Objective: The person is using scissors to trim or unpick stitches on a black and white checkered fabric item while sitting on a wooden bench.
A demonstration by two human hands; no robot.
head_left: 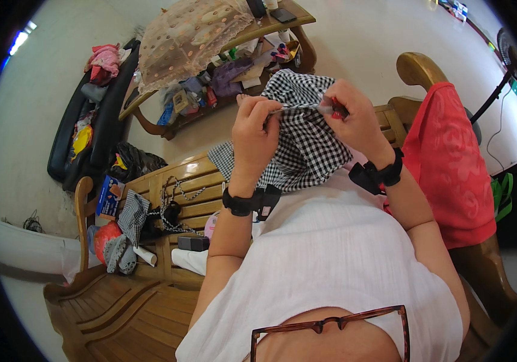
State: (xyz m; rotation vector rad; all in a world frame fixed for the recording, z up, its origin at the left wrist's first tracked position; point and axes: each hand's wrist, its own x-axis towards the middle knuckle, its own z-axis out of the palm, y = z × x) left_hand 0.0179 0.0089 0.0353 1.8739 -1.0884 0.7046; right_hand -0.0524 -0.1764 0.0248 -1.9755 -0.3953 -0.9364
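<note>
A black-and-white checked cloth hangs in folds over my lap, in front of my white top. My left hand is closed in a pinch on a thin edge of it. Closed around a small red-handled tool is my right hand; a short grey part of the tool points toward the left hand. My fingers hide most of it, so its exact kind does not show. Between the hands the cloth's upper edge is stretched in a narrow line. Both wrists wear black straps.
I sit on a slatted wooden bench. A red cloth drapes over its right arm. On the left lie a checked piece, a cord and a dark box. Ahead stands a cluttered low table; a fan is far right.
</note>
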